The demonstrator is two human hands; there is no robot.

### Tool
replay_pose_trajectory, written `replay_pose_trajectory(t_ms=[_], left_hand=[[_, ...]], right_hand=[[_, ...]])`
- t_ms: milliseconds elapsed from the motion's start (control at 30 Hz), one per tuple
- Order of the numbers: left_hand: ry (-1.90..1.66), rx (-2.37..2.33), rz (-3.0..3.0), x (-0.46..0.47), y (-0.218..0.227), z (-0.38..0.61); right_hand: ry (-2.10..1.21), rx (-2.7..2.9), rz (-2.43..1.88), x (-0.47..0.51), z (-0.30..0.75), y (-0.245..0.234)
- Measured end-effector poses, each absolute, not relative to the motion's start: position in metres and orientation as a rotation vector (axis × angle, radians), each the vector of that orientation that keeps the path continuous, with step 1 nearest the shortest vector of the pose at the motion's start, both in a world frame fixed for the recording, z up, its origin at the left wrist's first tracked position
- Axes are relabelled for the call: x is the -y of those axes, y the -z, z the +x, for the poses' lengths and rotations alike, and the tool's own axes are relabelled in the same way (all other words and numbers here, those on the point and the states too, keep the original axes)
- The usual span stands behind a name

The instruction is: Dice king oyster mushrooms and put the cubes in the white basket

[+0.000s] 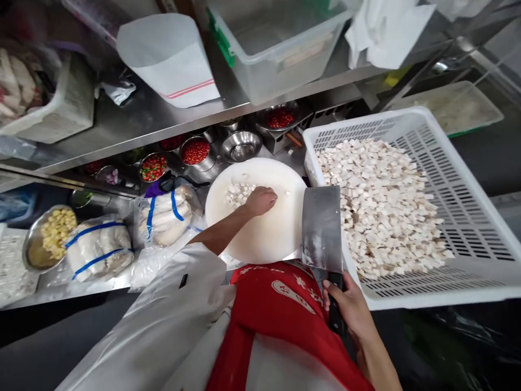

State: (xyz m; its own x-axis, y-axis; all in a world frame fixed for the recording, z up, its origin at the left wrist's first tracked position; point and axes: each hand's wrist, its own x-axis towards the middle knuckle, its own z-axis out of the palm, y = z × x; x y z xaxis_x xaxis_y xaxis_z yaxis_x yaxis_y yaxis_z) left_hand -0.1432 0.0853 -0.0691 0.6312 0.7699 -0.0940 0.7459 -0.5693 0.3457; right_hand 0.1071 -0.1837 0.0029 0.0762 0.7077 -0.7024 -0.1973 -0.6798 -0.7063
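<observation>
Risks: the cleaver (pixel 321 228) blade hangs flat over the right edge of the cutting board (pixel 264 244), one long side facing the left hand (pixel 260 200) close by. A handle slip or an inward swing could catch those knuckles. The blade face is smeared white, so it's probably slick. The basket (pixel 468 288) sits just beside the board's right side with its rim higher, so pieces swept that way could hit the wall and scatter. A small pile of diced white cubes (pixel 238 193) sits at the board's far centre, under the left hand.

Fingers: the left hand's are curled down with the tips on the pile; can't tell if they pinch any. The right hand (pixel 350 307), at the board's near right, is clenched round the cleaver handle.
</observation>
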Motion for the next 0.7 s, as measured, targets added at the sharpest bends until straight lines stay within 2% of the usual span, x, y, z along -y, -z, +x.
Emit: replay_pose_trajectory(t_ms=[67,167,267,500,700], left_hand=[[-0.212,-1.223,2.494,-0.092,0.061,-0.188],[-0.438,-1.553,2.315,-0.107,0.064,-0.253],[-0.431,-1.697,2.175,-0.118,0.082,-0.284],[-0.481,-1.326,2.198,-0.136,0.099,-0.236],[-0.48,-0.948,2.208,-0.142,0.1,-0.208]], right_hand=[[-1.723,0.569,-1.696,0.172,0.094,0.006],[-1.736,0.619,-1.73,0.155,0.076,0.017],[-1.663,0.628,-1.724,0.141,0.064,0.021],[-1.739,0.493,-1.618,0.144,0.054,0.018],[-1.826,0.387,-1.61,0.169,0.058,0.041]])
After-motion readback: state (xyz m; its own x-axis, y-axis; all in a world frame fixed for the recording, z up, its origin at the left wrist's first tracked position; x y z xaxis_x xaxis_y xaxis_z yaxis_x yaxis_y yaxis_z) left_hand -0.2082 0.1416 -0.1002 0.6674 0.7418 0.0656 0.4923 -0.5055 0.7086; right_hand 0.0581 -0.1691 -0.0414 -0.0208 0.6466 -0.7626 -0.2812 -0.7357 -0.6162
